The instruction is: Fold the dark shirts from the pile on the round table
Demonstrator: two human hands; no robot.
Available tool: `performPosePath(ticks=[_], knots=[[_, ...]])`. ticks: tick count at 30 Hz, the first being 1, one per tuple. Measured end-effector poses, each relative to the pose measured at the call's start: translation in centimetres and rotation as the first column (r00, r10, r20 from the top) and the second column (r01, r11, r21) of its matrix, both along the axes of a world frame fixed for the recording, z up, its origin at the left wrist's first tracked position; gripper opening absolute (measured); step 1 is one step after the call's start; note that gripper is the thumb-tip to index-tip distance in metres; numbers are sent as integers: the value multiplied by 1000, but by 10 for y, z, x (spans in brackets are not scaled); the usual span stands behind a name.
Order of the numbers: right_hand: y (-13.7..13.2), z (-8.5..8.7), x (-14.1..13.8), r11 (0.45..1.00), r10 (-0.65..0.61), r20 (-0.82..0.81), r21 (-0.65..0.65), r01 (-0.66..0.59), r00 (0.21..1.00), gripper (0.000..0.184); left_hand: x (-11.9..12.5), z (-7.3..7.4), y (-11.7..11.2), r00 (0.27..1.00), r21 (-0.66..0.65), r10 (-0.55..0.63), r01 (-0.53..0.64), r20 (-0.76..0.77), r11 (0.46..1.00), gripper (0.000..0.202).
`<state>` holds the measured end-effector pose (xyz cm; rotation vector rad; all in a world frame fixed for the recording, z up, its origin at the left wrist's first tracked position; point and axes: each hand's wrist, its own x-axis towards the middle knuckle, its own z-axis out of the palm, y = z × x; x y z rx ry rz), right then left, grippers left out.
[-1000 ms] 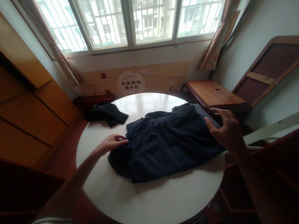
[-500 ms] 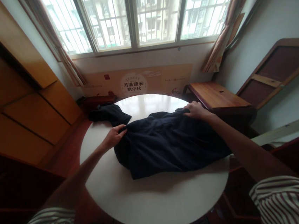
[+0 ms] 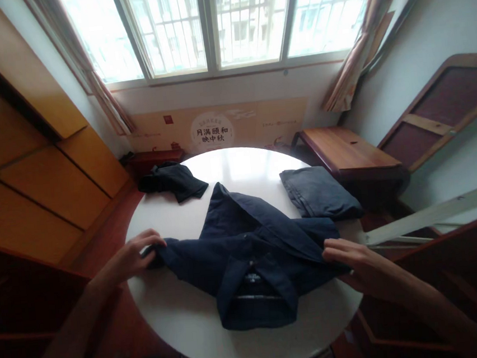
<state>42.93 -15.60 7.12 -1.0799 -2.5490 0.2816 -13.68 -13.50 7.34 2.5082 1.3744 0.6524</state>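
Note:
A dark navy collared shirt lies spread on the round white table, collar toward me with a small label showing. My left hand pinches the shirt's left edge near the table's left rim. My right hand grips the shirt's right edge at the table's right side. Both hands hold cloth, fingers curled on it.
A folded dark blue garment rests at the table's right rear. A crumpled black garment hangs over the far left rim. A wooden bench stands to the right, orange cabinets to the left, windows behind.
The shirt has been pulled toward me and turned over, collar now showing. Both hands moved nearer me to its side edges. The folded blue garment at the right rear is now uncovered.

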Motion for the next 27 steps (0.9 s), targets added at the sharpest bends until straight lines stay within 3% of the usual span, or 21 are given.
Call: performPosePath(ticks=[4, 6, 9, 11, 13, 15, 16, 18, 20, 22, 23, 25, 27], knots=[[-14, -17, -23, 999, 36, 127, 21, -39, 991, 60, 34, -14, -25, 988, -70, -103, 96, -112, 993, 60], [-16, -14, -37, 997, 39, 163, 55, -49, 986, 82, 51, -18, -31, 974, -58, -146, 138, -174, 989, 73], [-14, 0, -59, 989, 145, 208, 11, -150, 967, 99, 66, -20, -27, 953, -39, -216, 213, -212, 976, 70], [-6, 14, -75, 961, 275, 171, -76, -265, 946, 96, 73, -15, -17, 969, -13, -220, 220, -108, 975, 60], [10, 30, -94, 925, 364, 57, -137, -354, 930, 76, 82, -4, -4, 969, 25, -233, 232, 84, 972, 48], [33, 48, -116, 920, 369, -85, -108, -377, 925, 58, 96, 11, 9, 910, 89, -319, 306, 265, 948, 34], [46, 56, -129, 925, 360, -148, -70, -372, 921, 60, 106, 19, 16, 873, 119, -361, 342, 329, 932, 26], [72, 69, -156, 917, 389, -231, 6, -398, 892, 81, 128, 36, 29, 831, 151, -386, 356, 401, 922, 19], [94, 78, -182, 884, 448, -312, 11, -468, 838, 99, 151, 52, 43, 850, 173, -300, 248, 433, 953, 17], [108, 80, -201, 855, 437, -442, -66, -514, 783, 93, 167, 68, 56, 865, 250, -149, 28, 479, 968, 19], [112, 80, -207, 850, 392, -517, -113, -515, 761, 84, 170, 75, 63, 849, 297, -76, -98, 522, 950, 21], [116, 79, -212, 854, 283, -638, -172, -490, 716, 67, 168, 85, 74, 782, 316, -5, -246, 623, 916, 25], [120, 79, -209, 905, 176, -719, -151, -398, 672, 57, 156, 87, 80, 675, 225, -4, -240, 738, 944, 30]])
